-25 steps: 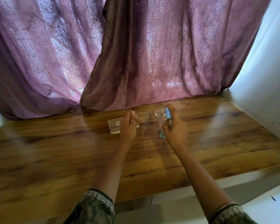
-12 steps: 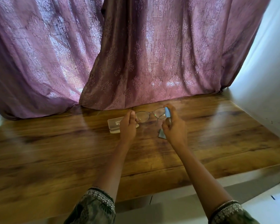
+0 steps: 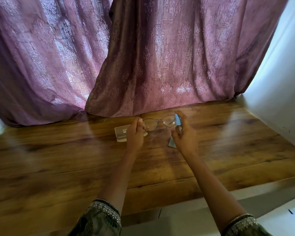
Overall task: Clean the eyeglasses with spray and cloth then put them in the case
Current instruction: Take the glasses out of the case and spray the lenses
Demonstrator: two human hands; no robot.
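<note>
Purple curtains (image 3: 160, 57) hang at the back. What is under them?

A brown wooden table (image 3: 58, 159), with a white wall (image 3: 283, 74) on the right side.

What is on the table?

A pale glasses case (image 3: 122, 133) lies flat, and the left hand (image 3: 134, 134) hides one end of it. A small grey cloth (image 3: 172, 143) lies near it, and the right hand (image 3: 184, 138) hides part of that too.

What is in the case?

I cannot tell. It has tiny writing on top, too small to read.

Where are the eyeglasses (image 3: 158, 123)?

Up above the table, between the two hands. The left hand pinches one end of them.

And the right hand?

Its fingers curl round a little spray bottle (image 3: 177, 120) with a blue top, just beside the other lens. Both arms have green sleeves (image 3: 99, 218) with shiny trim
</note>
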